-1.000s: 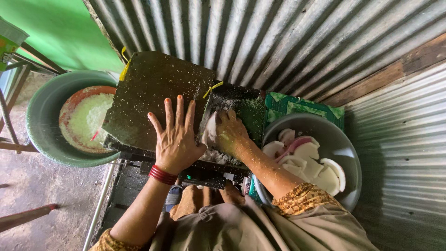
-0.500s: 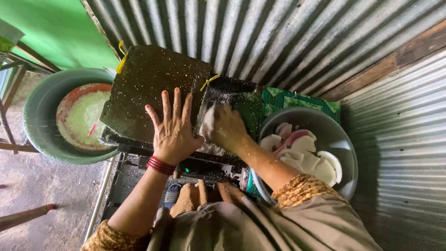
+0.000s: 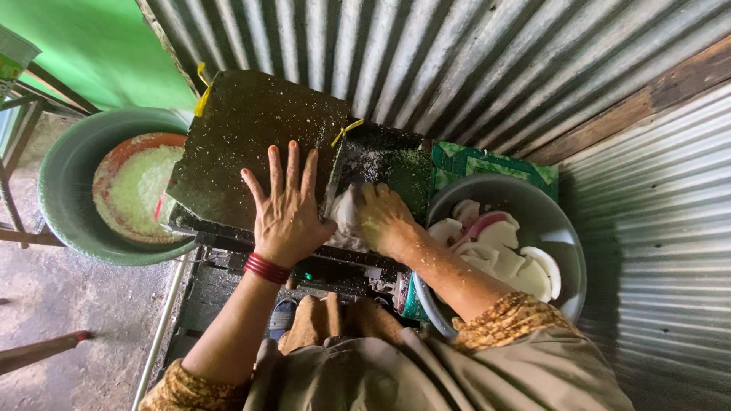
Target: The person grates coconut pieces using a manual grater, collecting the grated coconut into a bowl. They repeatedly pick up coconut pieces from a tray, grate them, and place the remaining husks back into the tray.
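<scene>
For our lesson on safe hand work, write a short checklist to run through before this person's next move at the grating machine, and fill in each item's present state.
1. Left hand flat on the dark machine cover: ok.
2. Right hand grips the white coconut piece at the feed chute: ok.
3. Fingers away from the grater inside: cannot tell, hidden.
4. Green basin sits by the machine, gratings inside: ok.
5. Grey bowl with more pieces beside the right arm: ok.

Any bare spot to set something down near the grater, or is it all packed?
Free: the dark lid above and left of the left hand, up to its far edge; bare floor below the green tub. Crowded: the right hand presses a white piece into the chute; the metal bowl is full of white pieces.
</scene>
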